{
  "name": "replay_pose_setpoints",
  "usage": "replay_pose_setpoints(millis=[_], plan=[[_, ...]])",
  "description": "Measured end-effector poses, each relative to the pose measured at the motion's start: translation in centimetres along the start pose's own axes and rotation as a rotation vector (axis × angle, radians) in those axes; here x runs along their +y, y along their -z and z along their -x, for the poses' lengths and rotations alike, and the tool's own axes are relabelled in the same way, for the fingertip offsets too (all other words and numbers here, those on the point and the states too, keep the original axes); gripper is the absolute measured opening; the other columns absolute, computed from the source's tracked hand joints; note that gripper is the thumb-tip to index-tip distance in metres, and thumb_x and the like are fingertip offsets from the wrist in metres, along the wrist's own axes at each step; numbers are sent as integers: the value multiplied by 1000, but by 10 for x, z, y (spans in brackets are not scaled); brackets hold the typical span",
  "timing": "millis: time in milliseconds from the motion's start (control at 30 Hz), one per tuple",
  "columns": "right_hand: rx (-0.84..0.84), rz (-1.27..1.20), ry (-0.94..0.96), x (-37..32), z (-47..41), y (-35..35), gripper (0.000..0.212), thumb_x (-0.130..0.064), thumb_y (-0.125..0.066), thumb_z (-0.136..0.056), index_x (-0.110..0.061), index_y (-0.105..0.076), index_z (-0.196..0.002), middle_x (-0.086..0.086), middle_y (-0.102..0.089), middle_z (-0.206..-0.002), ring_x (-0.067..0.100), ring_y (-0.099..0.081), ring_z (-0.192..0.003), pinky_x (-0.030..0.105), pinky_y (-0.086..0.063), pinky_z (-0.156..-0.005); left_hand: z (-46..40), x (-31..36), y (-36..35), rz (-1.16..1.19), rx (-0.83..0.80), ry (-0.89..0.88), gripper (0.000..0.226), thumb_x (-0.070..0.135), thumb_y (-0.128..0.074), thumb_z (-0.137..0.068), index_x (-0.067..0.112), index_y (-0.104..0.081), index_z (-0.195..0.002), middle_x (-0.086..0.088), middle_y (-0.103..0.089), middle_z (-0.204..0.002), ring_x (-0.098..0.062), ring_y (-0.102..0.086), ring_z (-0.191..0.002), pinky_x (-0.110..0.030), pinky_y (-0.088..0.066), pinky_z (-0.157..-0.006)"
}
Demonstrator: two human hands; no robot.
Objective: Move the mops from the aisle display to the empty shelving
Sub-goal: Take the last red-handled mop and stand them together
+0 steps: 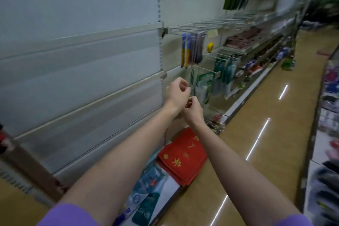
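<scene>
In the head view, our left hand (178, 92) and right hand (192, 109) hover with fingers loosely curled, holding nothing, beside the empty shelving (78, 64). No mop is in sight; we judge turning to find one comes next, minding red packages (183, 156) underfoot.

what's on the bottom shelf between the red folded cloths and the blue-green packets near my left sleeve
Nothing lies between them in the head view: the red folded cloths directly adjoin the blue-green packets along the bottom shelf.
</scene>
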State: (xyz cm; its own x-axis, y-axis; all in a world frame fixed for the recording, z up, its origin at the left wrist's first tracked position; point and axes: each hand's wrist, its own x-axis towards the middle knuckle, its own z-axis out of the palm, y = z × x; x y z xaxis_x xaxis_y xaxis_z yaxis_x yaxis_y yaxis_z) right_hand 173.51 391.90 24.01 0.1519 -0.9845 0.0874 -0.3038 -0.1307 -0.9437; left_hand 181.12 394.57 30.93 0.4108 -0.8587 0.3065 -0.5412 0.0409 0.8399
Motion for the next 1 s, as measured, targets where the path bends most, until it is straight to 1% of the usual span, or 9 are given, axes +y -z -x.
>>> replay_pose_setpoints(millis=[67,200,333,400,533,700,767,833,1000], plan=[[28,4,-14,13,-16,33,28,-30,-71,-77,-15,-52,-92,7,-68,-86,25,-65,-79,48,-55,-71,-8,14,-38,7,-38,-23,5,15,-65,-95,19,-62,-94,4,-64,-87,-14,-61,-86,-20,-48,-71],[109,9,-31,44,-47,100,24,-23,-68,-86,-8,-54,-98,7,-65,-92,24,-61,-82,38,-48,-68,-22,43,-112,12,-98,-56,7,19,-65,-96,17,-66,-103,2,-68,-95,-15,-63,-93,-26,-50,-80],[160,3,-87,70,-68,147,22,-28,-68,-86,-15,-52,-94,5,-64,-92,26,-62,-83,45,-53,-70,-27,64,-166,20,-155,-78,12,17,-63,-97,14,-67,-108,1,-68,-99,-11,-62,-90,-8,-40,-63],[189,-9,-114,83,-77,167,21,-27,-68,-85,-17,-51,-91,6,-64,-90,28,-62,-82,47,-53,-70,-30,72,-190,24,-191,-88,15,16,-62,-98,13,-67,-111,0,-68,-100,-11,-62,-91,-7,-40,-65],[240,-30,-138,108,-94,200,21,-21,-70,-83,-20,-50,-88,8,-64,-90,31,-64,-83,51,-56,-71,-36,84,-235,34,-244,-104,15,18,-62,-97,15,-67,-111,2,-69,-98,-14,-65,-95,-23,-51,-77],[309,-7,-152,134,-119,237,19,-15,-69,-86,-17,-50,-90,10,-64,-94,30,-63,-85,45,-54,-70,-55,93,-293,68,-313,-130,11,18,-62,-97,16,-67,-107,4,-67,-93,-13,-64,-91,-26,-54,-78],[323,-8,-163,146,-133,251,18,-14,-67,-88,-17,-50,-91,10,-64,-95,27,-62,-83,35,-50,-61,-68,95,-315,76,-331,-149,13,19,-62,-97,16,-67,-108,3,-68,-95,-12,-64,-91,-21,-50,-74],[336,-12,-169,158,-157,266,21,-16,-69,-89,-19,-48,-89,7,-62,-94,21,-59,-80,26,-43,-59,-88,97,-341,92,-361,-155,14,19,-62,-97,16,-67,-110,3,-68,-96,-11,-64,-91,-17,-47,-69],[384,24,-191,177,-240,308,27,-25,-75,-87,-17,-50,-93,1,-59,-90,16,-55,-77,26,-39,-59,-161,107,-412,137,-387,-166,10,20,-63,-97,19,-66,-107,10,-63,-89,-12,-63,-94,-25,-51,-79]])
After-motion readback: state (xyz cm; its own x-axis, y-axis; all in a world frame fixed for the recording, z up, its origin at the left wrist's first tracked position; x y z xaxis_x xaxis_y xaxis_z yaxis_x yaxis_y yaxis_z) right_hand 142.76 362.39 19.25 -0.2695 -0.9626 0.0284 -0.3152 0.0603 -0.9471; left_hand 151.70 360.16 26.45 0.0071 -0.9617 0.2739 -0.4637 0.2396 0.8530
